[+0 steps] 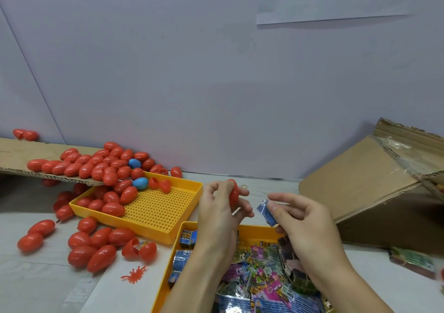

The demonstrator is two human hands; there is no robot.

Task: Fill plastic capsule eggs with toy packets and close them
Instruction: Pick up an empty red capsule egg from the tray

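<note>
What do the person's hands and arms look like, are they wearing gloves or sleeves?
No gloves, and no sleeves showing. The left hand and right hand are both bare, with bare forearms right down to the picture's bottom edge. I can't see any rings, watch or bracelet on them.

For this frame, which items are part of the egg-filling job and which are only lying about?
Job items:
- red egg, held in left hand
- blue packet, pinched by right hand
- packet tray
- egg pile

Lying about:
- cardboard box
- orange toy critter
- rubber band
</note>
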